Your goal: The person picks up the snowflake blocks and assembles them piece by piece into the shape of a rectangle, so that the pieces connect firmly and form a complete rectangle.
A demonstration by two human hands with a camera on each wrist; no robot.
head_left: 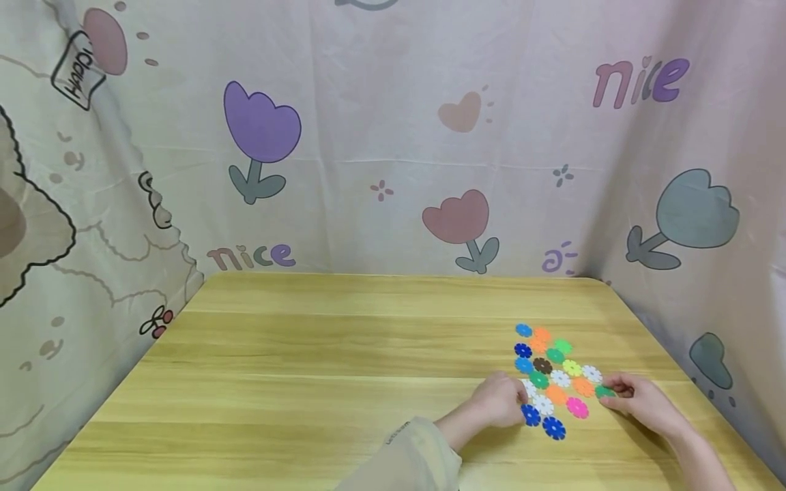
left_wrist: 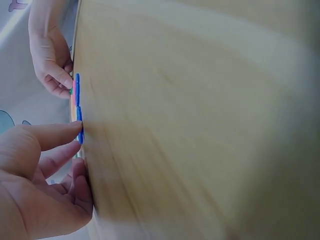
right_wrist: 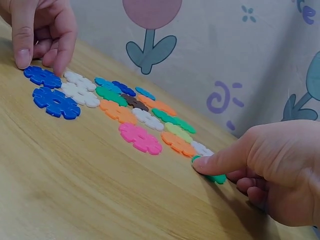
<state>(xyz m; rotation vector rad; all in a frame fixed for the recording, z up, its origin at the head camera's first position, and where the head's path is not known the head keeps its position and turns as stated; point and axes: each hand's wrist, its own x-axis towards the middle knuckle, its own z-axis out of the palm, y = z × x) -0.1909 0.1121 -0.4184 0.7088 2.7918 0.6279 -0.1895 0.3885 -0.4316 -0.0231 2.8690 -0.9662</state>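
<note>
Several flat plastic snowflake discs lie close together at the right of the wooden table (head_left: pixel 307 382). My left hand (head_left: pixel 500 400) is at their near left side, thumb and finger pinching the edges of a dark blue snowflake disc (right_wrist: pixel 42 77). A second dark blue disc (right_wrist: pixel 56 103) lies beside it, with white discs (right_wrist: pixel 80 94) just behind. On the right side, my right hand (head_left: pixel 645 404) pinches a green snowflake disc (right_wrist: pixel 217 178), its thumb on top. An orange disc (right_wrist: pixel 178 144) and a white one (head_left: pixel 592 373) adjoin that green disc. A pink disc (head_left: pixel 577 408) lies between the hands.
Blue (head_left: pixel 524 330), orange (head_left: pixel 542 335), light green (head_left: pixel 563 346), brown (head_left: pixel 543 366) and yellow (head_left: pixel 572 368) discs make up the far part of the group. A patterned curtain (head_left: pixel 356 136) stands behind the table and along its sides. The table's right edge runs near the right arm.
</note>
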